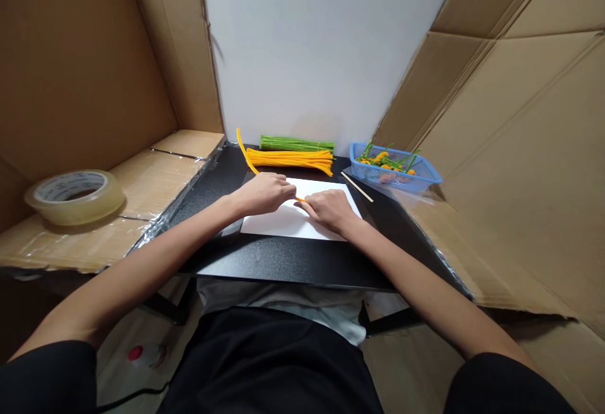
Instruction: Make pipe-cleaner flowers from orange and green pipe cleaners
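Observation:
Both my hands rest on a white sheet of paper (283,220) lying on a black table (283,259). My left hand (263,191) is closed round an orange pipe cleaner (244,152) whose free end curves up and away to the left. My right hand (331,208) pinches the same pipe cleaner's near end, a short orange bit showing between the two hands. Behind the paper lie a bundle of orange pipe cleaners (290,159) and a bundle of green ones (297,143).
A blue basket (425,178) with orange and green pieces stands at the back right, a thin wooden stick (357,186) beside it. A roll of clear tape (75,195) sits on cardboard at the left. Cardboard walls close in both sides.

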The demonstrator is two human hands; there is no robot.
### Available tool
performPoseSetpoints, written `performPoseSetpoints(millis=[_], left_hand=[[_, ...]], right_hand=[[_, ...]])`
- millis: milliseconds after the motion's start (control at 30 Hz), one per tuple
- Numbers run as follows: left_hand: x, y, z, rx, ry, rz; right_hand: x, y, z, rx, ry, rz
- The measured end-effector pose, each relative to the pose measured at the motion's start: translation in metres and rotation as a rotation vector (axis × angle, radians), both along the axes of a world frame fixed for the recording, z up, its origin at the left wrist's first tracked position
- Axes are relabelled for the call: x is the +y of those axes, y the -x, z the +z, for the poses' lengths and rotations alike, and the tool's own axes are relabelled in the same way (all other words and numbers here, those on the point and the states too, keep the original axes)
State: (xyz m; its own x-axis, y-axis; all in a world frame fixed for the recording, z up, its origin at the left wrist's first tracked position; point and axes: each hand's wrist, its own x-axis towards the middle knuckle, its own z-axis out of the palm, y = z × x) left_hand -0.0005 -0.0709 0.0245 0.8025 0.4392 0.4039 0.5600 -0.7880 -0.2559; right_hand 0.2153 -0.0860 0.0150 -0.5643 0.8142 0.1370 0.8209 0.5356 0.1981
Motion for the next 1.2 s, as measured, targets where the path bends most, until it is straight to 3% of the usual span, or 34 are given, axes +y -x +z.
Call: performPoseSetpoints(millis=[133,667,1033,1200], left_hand=[[0.0019,0.0015,-0.0019,-0.014,-0.027,-0.006],[-0.0005,0.0008,0.0017,-0.009,-0.024,-0.017],[-0.0031,0.0004,0.004,-0.034,0.01,-0.006],[-0.0013,0.0008,0.0014,0.001,0.068,0.029]], right_hand=[[0.0012,0.0005,0.0,0.03,0.006,-0.031],[0.003,0.0017,0.0007,-0.04,0.052,0.127],[-0.0008,0.0041,0.0041,-0.101,0.062,0.128],[0.0062,0.0003,0.002,-0.11,0.067,0.054]])
